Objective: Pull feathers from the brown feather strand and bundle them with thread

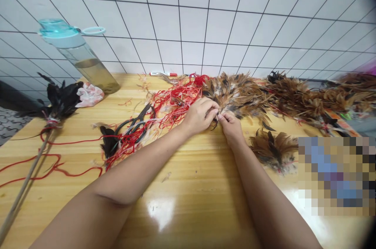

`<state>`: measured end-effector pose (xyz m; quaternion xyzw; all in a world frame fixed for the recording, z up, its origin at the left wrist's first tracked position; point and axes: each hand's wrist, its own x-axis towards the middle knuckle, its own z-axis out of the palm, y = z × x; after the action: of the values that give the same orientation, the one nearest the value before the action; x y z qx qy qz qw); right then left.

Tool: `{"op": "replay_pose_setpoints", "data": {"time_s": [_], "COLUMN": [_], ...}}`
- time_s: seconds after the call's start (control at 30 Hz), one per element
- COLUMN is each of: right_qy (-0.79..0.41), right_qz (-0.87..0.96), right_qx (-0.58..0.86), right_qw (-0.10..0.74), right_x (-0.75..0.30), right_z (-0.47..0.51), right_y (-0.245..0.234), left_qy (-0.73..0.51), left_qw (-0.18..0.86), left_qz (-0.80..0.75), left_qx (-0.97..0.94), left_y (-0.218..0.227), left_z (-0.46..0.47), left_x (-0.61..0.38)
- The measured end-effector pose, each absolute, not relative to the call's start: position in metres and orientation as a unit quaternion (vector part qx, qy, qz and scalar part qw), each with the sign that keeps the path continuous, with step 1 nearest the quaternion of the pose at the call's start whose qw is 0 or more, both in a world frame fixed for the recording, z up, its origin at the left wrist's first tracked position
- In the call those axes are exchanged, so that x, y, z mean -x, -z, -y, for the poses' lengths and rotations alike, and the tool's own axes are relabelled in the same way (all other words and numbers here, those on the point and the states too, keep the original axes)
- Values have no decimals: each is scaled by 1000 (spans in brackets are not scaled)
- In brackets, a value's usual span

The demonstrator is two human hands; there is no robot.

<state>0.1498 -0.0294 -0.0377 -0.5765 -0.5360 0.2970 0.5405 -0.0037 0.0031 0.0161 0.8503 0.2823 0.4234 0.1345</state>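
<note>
My left hand (pixel 201 114) and my right hand (pixel 231 127) meet over the table at the near edge of a heap of brown feathers (pixel 241 94). Both are closed in a pinch, fingertips almost touching. Between them is what looks like a small feather, its dark tip (pixel 214 125) showing below the fingers; most of it is hidden. Just left of my left hand lies a tangle of red string (pixel 176 102) with loose fluff. To the right of my right forearm rests a small bunch of brown feathers (pixel 273 149).
Black scissors (pixel 136 121) lie by more red string and black feathers (pixel 108 141). A stick (pixel 28 180) with black feathers tied at its top is at left. Behind it leans a water bottle (pixel 91 67). A marker (pixel 163 74) lies along the tiled wall (pixel 194 24). More feather bundles (pixel 305 98) lie right.
</note>
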Motion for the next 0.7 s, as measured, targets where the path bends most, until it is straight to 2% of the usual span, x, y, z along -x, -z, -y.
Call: {"op": "replay_pose_setpoints", "data": {"time_s": [0.1,0.27,0.33,0.53,0.7], "right_qy": [-337,-387,-386,-279,-228], "right_qz": [528,469,437,493,543], "right_qx": [560,543,544,583,597], "right_qw": [542,579,603,583,545], "right_x": [-150,-149,-149,-148,-147], "right_z": [29,33,34,32,31], "right_y": [38,31,29,34,37], "left_qy": [-432,-473,-470,-376,-373], "left_qw": [161,98,104,304,369], "left_qz": [-284,-375,-386,-400,-408], "left_qx": [-841,-791,-786,-778,-747], "left_y": [-16,-23,-23,-14,-9], "left_z": [-3,-1,0,4,2], "left_x": [4,8,7,-5,-8]}}
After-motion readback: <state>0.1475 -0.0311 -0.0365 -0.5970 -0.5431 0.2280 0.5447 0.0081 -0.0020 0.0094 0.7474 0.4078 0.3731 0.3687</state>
